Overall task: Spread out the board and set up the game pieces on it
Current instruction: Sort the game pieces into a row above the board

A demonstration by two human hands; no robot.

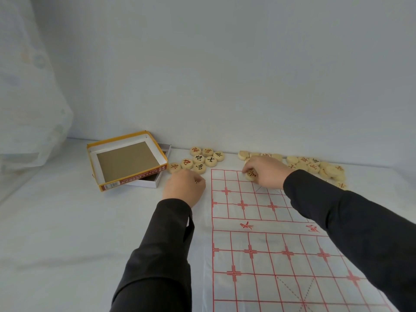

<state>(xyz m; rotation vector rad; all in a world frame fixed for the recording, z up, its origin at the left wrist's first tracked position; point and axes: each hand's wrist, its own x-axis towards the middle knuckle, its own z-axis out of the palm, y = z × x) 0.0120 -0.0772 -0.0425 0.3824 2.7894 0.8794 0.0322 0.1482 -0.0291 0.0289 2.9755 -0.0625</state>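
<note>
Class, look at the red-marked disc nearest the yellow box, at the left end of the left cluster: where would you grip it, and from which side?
Pinch the red-marked disc by its round rim, coming from above. It lies flat on the white table, so only its edge gives purchase. The yellow box is close on its left and other discs crowd its right, so front and back are freest.

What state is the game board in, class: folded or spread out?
Spread out. The board lies flat on the table, its red grid open across both halves.
</note>
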